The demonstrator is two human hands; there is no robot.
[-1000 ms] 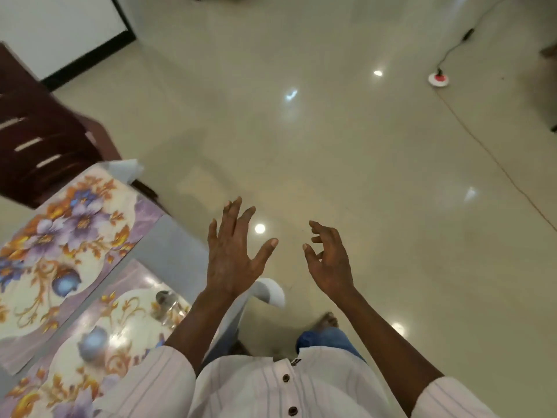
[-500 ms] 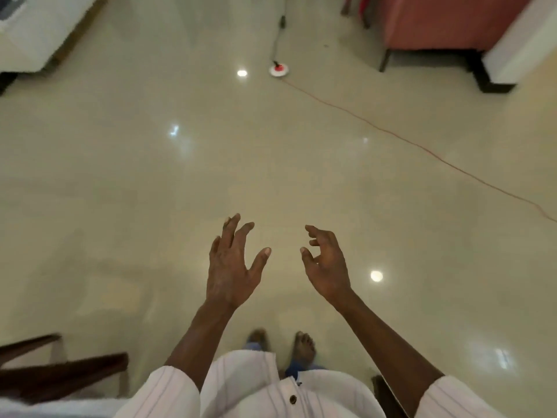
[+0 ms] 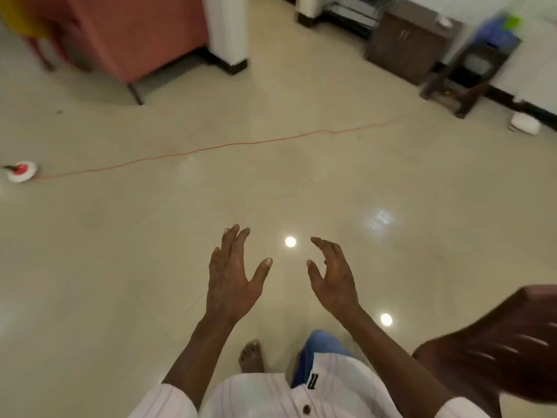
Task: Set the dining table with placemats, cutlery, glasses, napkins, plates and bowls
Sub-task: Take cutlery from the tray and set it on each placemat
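Glossy cream tiled floor (image 3: 150,267) fills the view. A salmon-red boxy furniture piece on dark legs (image 3: 144,34) stands far left, a blurred dark brown wooden chair back (image 3: 497,342) sits lower right close beside the right arm, a brown two-door cabinet (image 3: 404,40) stands far right, and a thin orange cord (image 3: 211,149) runs across the floor to a small round white-and-red disc (image 3: 21,171) at the left edge. Left hand (image 3: 232,282) and right hand (image 3: 334,279) hover apart above the floor, left fingers spread nearly straight, right fingers loosely bent, neither holding nor touching anything. Where the table settings lie cannot be told from this view.
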